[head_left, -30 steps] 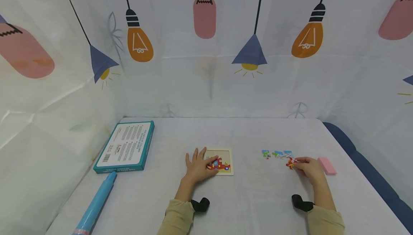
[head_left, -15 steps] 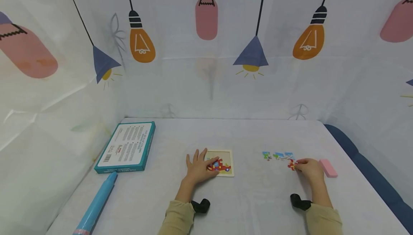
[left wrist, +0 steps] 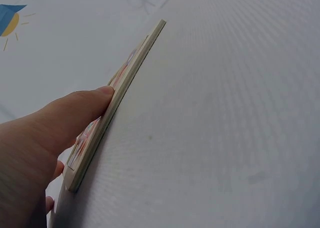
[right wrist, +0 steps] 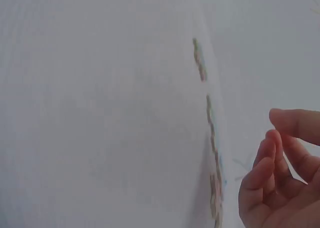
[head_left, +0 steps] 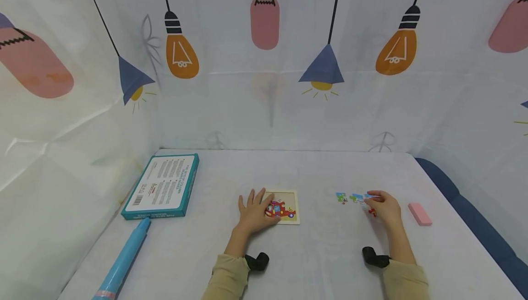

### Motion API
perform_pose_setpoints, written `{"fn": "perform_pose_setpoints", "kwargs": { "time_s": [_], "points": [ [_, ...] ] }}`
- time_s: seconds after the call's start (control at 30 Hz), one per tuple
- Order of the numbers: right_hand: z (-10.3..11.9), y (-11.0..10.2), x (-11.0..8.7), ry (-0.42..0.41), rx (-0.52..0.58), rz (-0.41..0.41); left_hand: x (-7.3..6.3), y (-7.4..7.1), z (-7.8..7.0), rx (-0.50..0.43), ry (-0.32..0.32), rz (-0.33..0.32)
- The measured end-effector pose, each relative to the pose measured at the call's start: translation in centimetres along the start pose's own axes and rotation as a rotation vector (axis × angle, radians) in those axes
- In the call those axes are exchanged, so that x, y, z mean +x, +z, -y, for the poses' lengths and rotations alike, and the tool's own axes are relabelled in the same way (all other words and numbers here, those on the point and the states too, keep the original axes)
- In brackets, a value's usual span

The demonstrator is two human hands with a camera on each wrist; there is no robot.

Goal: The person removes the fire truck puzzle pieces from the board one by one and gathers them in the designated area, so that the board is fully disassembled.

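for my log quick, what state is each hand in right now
Left hand: open, fingers spread, touching the puzzle board.
Right hand: open, loosely curled by the puzzle pieces, holding nothing visible.

Teal/wht box (head_left: 161, 185) w/ blue tube (head_left: 123, 259) nr, pink blk (head_left: 420, 214) on R

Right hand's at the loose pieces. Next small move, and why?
I'd probably lower the right hand and pinch one loose blue puzzle piece: the hand looks empty just over the pieces, the far part of the puzzle board looks bare, and the left hand rests on that board.
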State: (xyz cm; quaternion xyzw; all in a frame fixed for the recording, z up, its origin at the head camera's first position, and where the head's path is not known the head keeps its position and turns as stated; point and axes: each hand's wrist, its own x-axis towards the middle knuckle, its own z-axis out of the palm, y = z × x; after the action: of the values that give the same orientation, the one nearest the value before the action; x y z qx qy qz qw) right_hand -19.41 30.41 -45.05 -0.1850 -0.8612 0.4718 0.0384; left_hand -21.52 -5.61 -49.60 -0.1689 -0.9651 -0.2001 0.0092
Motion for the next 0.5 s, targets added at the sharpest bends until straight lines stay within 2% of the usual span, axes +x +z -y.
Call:
{"fn": "perform_pose_setpoints", "kwargs": {
  "time_s": [0.1,0.17,0.33,0.5],
  "points": [
    [1.3,1.5,-0.3,0.005,0.175,0.053,0.0,0.1,0.0,-0.019,-0.008,-0.006],
    [2.2,2.6,-0.5,-0.012,0.252,0.091,0.0,0.1,0.1,-0.025,-0.012,-0.007],
    [4.2,5.4,-0.9,-0.055,0.284,0.179,0.1,0.3,0.1,-0.044,-0.012,-0.013],
    [5.5,8.0,-1.3,-0.079,0.244,0.218,0.1,0.3,0.2,-0.047,-0.007,-0.021]
  ]
}}
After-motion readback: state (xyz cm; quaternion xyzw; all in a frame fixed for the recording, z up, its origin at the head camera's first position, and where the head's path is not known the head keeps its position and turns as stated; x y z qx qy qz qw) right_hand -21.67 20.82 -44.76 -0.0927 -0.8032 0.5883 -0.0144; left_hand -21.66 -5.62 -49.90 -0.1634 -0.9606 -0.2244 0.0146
